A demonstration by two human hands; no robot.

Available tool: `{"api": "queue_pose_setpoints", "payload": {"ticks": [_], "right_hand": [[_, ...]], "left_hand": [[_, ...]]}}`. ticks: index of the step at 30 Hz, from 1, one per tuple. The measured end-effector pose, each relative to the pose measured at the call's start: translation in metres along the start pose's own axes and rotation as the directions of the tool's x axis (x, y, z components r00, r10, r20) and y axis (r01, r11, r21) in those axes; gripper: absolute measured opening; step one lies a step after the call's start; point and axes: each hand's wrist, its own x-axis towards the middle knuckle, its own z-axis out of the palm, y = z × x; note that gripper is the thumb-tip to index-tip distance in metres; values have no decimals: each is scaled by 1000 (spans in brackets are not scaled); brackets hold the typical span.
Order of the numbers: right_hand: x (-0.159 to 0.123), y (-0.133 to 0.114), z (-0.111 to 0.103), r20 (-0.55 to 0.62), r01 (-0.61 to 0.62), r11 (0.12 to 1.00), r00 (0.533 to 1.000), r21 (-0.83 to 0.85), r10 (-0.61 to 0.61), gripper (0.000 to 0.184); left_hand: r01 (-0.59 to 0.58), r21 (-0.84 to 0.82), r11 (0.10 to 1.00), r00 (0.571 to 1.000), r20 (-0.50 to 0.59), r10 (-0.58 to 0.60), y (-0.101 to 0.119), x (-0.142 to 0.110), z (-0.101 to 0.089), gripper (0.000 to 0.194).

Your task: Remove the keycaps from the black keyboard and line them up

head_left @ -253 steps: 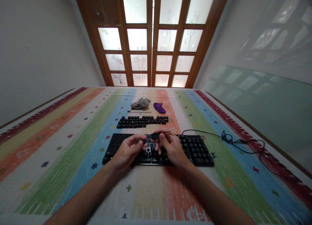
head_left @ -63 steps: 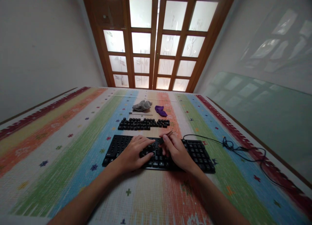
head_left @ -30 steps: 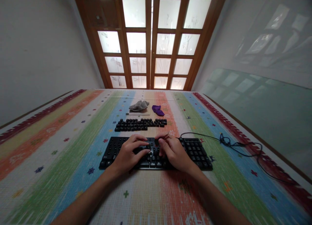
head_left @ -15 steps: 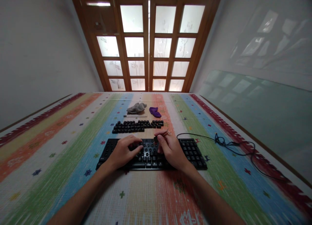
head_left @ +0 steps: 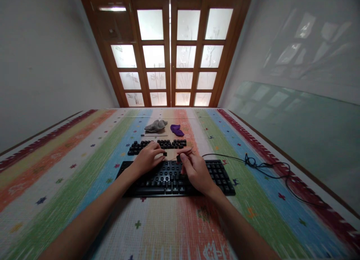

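A black keyboard lies across the cloth, and bare switch stems show over its upper middle where keys are off. Between the thumb and fingertips of my left hand is a small black keycap, just beyond the keyboard's far edge. Loose black keycaps lie in rows there, partly covered by that hand. My right hand is closed over the keyboard's right middle, pinching a small black piece with thin wire-like ends; its exact kind is unclear.
A crumpled grey cloth and a purple cloth lie farther back, with a thin stick-like tool before the grey one. The keyboard's black cable loops across the right. A striped tablecloth covers the table.
My left hand has moved from the keyboard's keys away from me to the loose keycaps, a keycap now showing at its fingertips. My right hand has hardly moved. The view has shifted slightly.
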Motion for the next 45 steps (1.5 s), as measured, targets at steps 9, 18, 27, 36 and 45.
{"api": "queue_pose_setpoints", "payload": {"ticks": [9,18,27,36,45], "right_hand": [[0,-2,2,3,90,995,996,-51,-90,26],[1,0,1,7,103,992,995,-69,-102,25],[0,3,2,20,96,993,995,-70,-95,25],[2,5,2,1,84,994,996,-72,-84,27],[1,7,2,19,74,995,997,-70,-73,29]], "left_hand": [[-62,151,987,989,146,40,-10,25,18,11],[-115,233,966,981,181,73,-18,26,23,12],[-119,241,963,980,186,75,-14,31,20,11],[-103,241,965,979,194,57,-15,34,21,8],[-98,203,974,982,180,62,-16,34,23,11]]}}
